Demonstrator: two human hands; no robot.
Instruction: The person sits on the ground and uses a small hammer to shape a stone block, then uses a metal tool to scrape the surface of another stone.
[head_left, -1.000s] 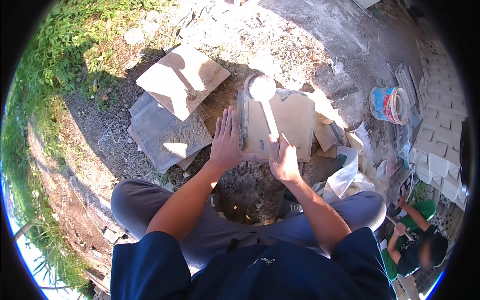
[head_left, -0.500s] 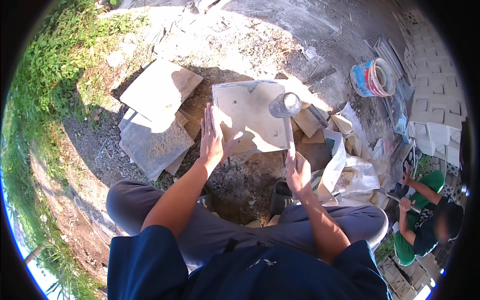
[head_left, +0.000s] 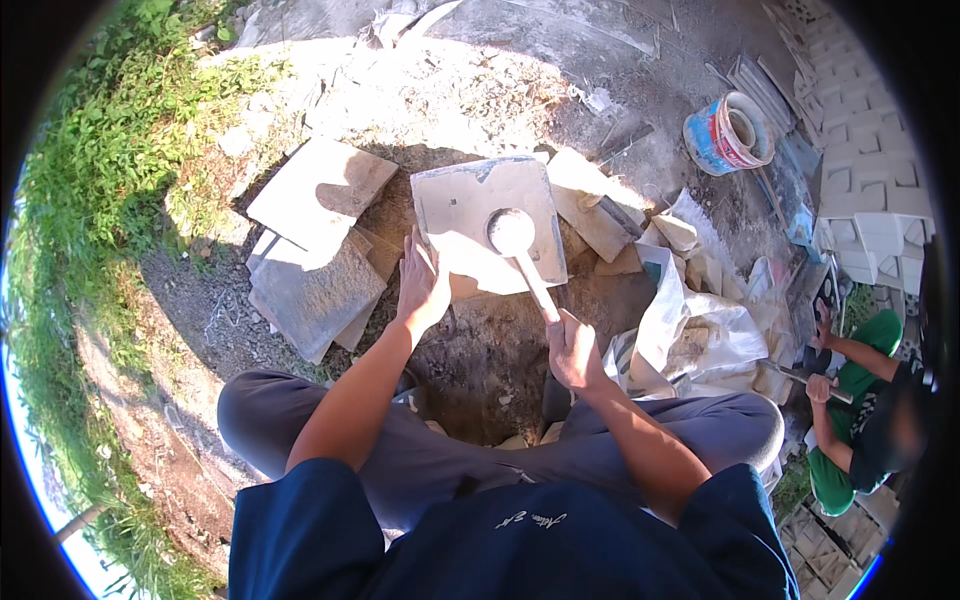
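Observation:
My right hand (head_left: 575,352) is closed round the handle of a mallet (head_left: 511,232). The mallet's round, pale head is over the right half of a squarish, cream-coloured slab (head_left: 455,195) with chipped grey edges; whether it touches the surface I cannot tell. Along the slab's lower left edge lies my left hand (head_left: 424,288), fingers stretched out and pressed against the side, not wrapped round anything. Sunlight covers part of the slab's near side. What props the slab up from below is hidden.
More slabs (head_left: 318,292) lie stacked at the left. Broken pieces (head_left: 590,205) and a white plastic sack (head_left: 715,330) are at the right. A blue, white and red bucket (head_left: 722,140) stands farther off. At far right a co-worker's hand (head_left: 818,388) holds a tool handle.
The mallet head has moved left, from the slab's right edge toward its middle, its handle now slanting. My left hand has slid slightly down the slab's side. The view has shifted a little.

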